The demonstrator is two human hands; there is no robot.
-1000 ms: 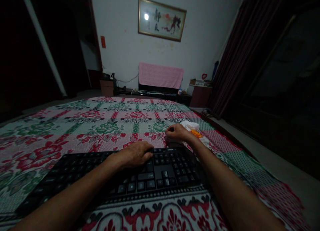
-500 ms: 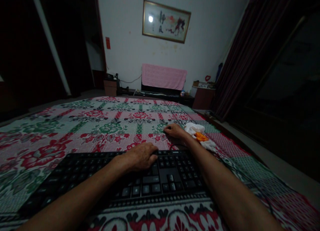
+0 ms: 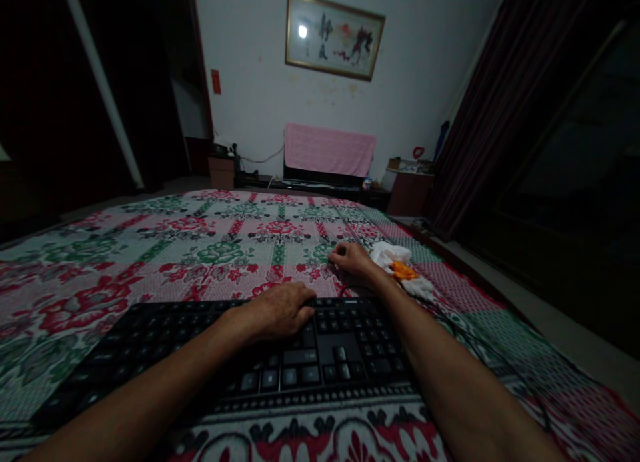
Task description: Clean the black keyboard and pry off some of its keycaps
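A black computer keyboard [image 3: 345,345] lies across the patterned bedspread [image 3: 280,232] in front of me. My left hand [image 3: 283,309] rests over its back edge, the fingers bent over the edge and the thumb on the keys, gripping it. Beyond the keyboard, my right hand [image 3: 350,257] is low over the bedspread with its fingers drawn together in a pinch. Whatever may be between those fingertips is too small to make out. Just right of that hand lies a crumpled white cloth [image 3: 393,254] with an orange part [image 3: 404,271].
A thin dark cable [image 3: 520,377] runs along the right side of the bedspread. Past the bed, a pink towel [image 3: 330,149] hangs over a dark screen on a low stand. A cabinet [image 3: 410,192] and dark curtains [image 3: 475,109] are at the right.
The view has tipped down very slightly. Both hands keep nearly the same places; the right fingers look a little more curled.
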